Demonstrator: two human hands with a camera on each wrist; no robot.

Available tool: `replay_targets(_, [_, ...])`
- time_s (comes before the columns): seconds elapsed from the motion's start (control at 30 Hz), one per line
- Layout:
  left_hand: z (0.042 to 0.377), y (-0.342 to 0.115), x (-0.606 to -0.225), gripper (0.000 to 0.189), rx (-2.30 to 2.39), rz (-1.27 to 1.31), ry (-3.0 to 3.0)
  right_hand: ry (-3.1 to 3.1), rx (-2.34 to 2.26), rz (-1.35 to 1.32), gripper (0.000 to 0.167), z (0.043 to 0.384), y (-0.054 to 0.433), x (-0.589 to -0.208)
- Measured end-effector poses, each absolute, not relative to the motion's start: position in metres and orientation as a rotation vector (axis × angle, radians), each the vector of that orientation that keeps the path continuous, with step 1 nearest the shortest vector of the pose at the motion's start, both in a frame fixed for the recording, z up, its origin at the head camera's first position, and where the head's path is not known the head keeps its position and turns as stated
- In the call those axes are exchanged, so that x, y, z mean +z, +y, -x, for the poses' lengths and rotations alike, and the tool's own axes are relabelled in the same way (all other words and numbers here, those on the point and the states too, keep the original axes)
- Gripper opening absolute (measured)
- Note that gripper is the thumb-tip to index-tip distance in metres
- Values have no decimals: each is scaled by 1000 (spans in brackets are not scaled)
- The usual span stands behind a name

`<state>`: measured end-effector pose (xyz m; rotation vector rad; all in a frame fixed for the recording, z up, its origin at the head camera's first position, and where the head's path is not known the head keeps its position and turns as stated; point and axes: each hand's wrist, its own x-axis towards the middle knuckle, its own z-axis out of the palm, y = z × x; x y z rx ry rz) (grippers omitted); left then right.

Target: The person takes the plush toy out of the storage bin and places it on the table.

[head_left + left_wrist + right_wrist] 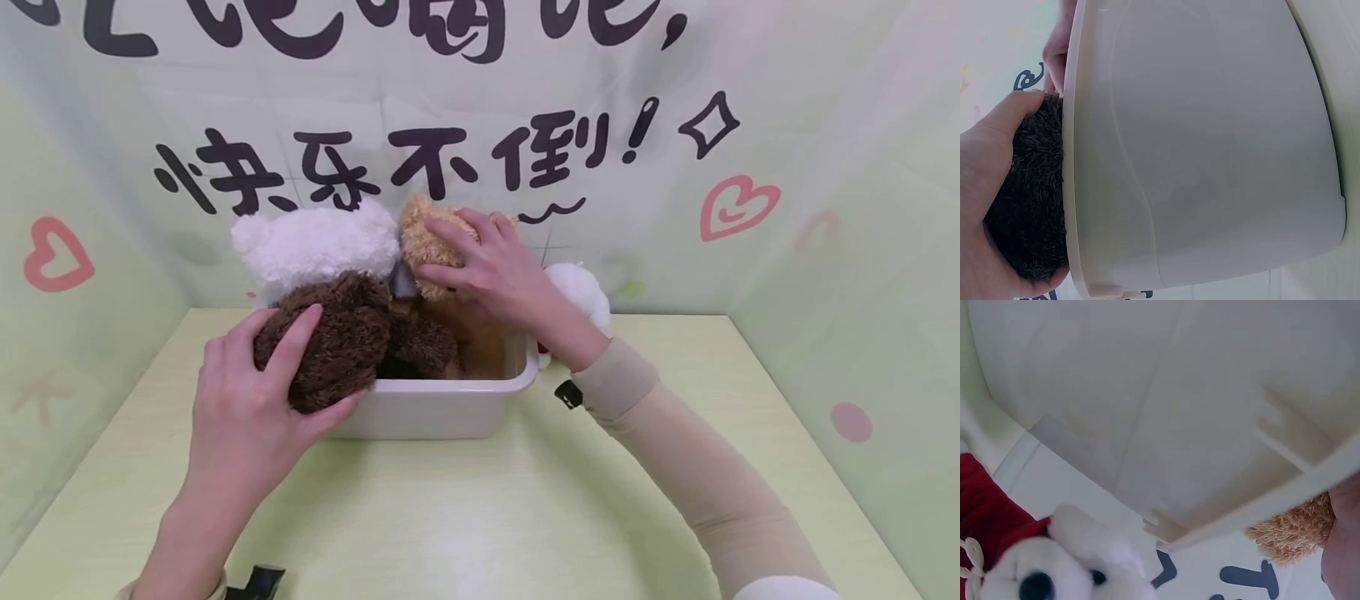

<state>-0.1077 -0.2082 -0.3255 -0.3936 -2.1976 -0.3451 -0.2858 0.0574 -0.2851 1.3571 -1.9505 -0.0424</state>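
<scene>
Our left hand (247, 400) cupping the dark brown plush toy (337, 337) at the white bin's (442, 408) 9 o'clock corner, our right hand (487, 267) with fingers spread, pressing the tan plush toy (427, 237) at its 12 o'clock, white plush toy (315, 242) between them, on the table (480, 517).

**Left wrist: hand on dark plush at the bin's rim**

I see my left hand (985, 206) wrapped around a dark brown plush toy (1032, 200), thumb over its top. The plush presses against the rim of the white plastic bin (1197, 150), whose smooth outer wall fills most of the view. 1 other hand (1057, 47) shows beyond the rim.
</scene>
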Motion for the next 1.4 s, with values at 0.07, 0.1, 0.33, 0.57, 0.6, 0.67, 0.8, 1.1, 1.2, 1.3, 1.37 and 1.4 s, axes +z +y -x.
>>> replay_targets(0.07, [109,-208,-326,84,-359,393,-2179,-1903,-26,-1348,38,284,60,-282])
replay_targets(0.1, [109,-207,-326,84,-364,394,-2172,-1883,-26,-1343,38,283,62,-280])
replay_targets(0.33, [111,-206,-328,84,-374,398,-2150,-1819,-23,-1342,43,274,68,-269])
replay_targets(0.57, [111,-204,-326,84,-394,406,-2144,-1688,80,-1348,48,267,77,-257])
replay_targets(0.6, [111,-204,-326,84,-398,407,-2142,-1671,91,-1348,50,266,79,-255])
replay_targets(0.67, [111,-204,-326,84,-402,411,-2140,-1642,115,-1348,51,264,84,-249])
replay_targets(0.8, [112,-204,-326,84,-407,416,-2139,-1605,179,-1322,51,258,95,-237])
replay_targets(1.1, [111,-207,-327,85,-419,401,-2142,-1542,242,-1287,38,239,104,-218])
replay_targets(1.2, [110,-207,-327,85,-420,398,-2141,-1519,252,-1284,32,234,106,-214])
replay_targets(1.3, [110,-207,-328,86,-422,397,-2143,-1517,259,-1279,33,231,109,-212])
replay_targets(1.37, [109,-207,-328,86,-426,395,-2146,-1516,264,-1278,34,230,110,-211])
replay_targets(1.4, [109,-207,-328,86,-428,395,-2148,-1516,266,-1278,35,229,111,-211])
